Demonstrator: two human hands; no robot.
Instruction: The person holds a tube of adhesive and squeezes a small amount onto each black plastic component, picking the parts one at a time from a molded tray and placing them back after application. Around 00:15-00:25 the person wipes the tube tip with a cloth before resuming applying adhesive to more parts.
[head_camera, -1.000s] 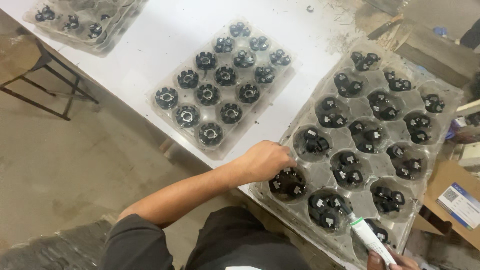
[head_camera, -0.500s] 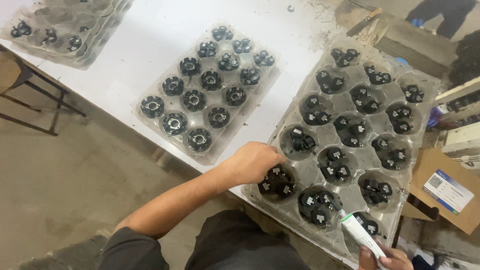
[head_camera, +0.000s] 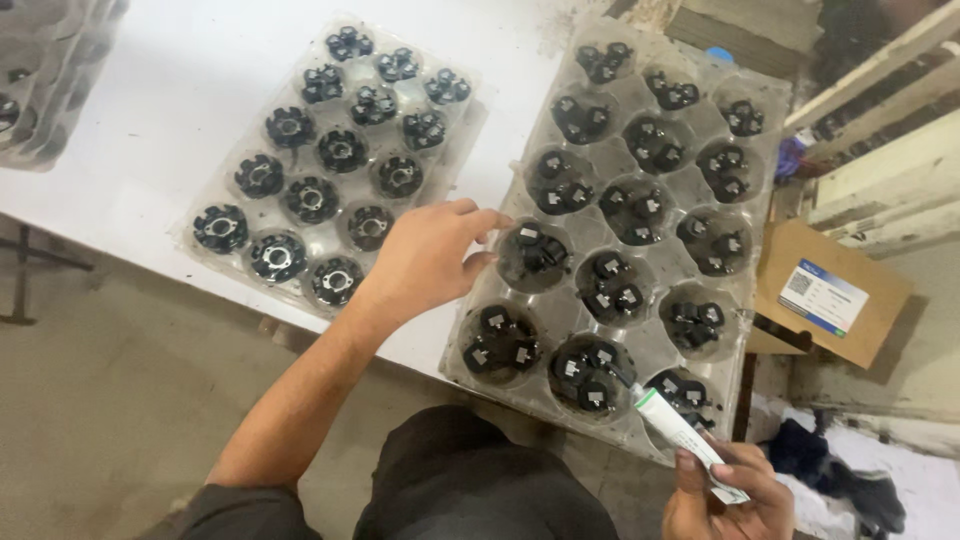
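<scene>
My left hand (head_camera: 425, 262) lies loosely spread at the big tray's (head_camera: 760, 150) edge, fingertips near a pocket of black parts (head_camera: 533, 252). My right hand (head_camera: 728, 495) pinches the tube (head_camera: 672, 424), nozzle over the near pockets. A push could slide the overhanging tray, and squeezing early would smear paste onto the plastic.

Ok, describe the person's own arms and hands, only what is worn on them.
Both hands are bare: no gloves, rings or watch show. The left hand leads into a forearm uncovered up to a short dark grey sleeve at the upper arm. Of the right hand only the fingers and part of the palm show at the frame's lower edge; its arm is out of view.
</scene>
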